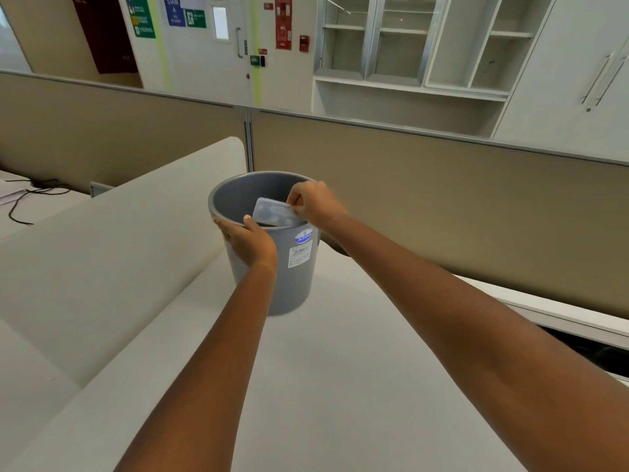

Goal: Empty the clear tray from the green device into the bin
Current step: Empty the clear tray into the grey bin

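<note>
A grey plastic bin [292,281] stands on the white desk in the middle of the view, with a blue oval sticker and a white label on its side. My left hand [246,243] grips the bin's near rim, thumb inside. My right hand [315,202] pinches the right end of a small clear tray [272,212], which is tilted over the bin's open mouth, just inside the near rim. The green device is not in view.
A white desk [340,386] carries the bin. A cream divider panel [119,250] slopes along the left. Beige partition walls [442,206] run behind. Black cables [23,195] lie on the far left desk. A dark gap [592,352] opens at the right.
</note>
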Available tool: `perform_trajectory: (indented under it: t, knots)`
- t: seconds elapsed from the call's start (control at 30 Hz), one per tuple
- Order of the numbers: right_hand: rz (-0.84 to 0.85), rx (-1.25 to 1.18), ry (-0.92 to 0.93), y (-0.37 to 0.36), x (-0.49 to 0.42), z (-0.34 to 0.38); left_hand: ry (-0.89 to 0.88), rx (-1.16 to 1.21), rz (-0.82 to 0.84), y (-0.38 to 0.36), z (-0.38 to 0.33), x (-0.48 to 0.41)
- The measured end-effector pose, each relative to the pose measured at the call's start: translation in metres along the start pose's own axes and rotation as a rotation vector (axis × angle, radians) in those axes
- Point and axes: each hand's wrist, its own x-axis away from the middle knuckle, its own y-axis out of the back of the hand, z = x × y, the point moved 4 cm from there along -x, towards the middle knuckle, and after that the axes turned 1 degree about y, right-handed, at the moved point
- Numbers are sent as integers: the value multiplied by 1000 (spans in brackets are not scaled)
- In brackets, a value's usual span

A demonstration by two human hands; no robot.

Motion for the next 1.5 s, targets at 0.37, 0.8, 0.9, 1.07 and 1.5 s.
perform_trajectory:
  t: [0.37, 0.8, 0.9, 1.07, 1.5]
  knots:
    - [90, 241, 222, 3, 7, 8, -4, -3, 3, 2, -1, 2]
    - [54, 68, 115, 10, 4, -2, -4, -9, 11, 4, -3, 2]
    - [40, 31, 88, 11, 2, -4, -6, -2, 16, 5, -3, 2]
    - [-18, 17, 66, 12, 2, -2, -3, -3, 15, 5, -3, 3]
    - [-101, 147, 170, 14, 12, 4, 1, -7, 24, 5, -4, 3]
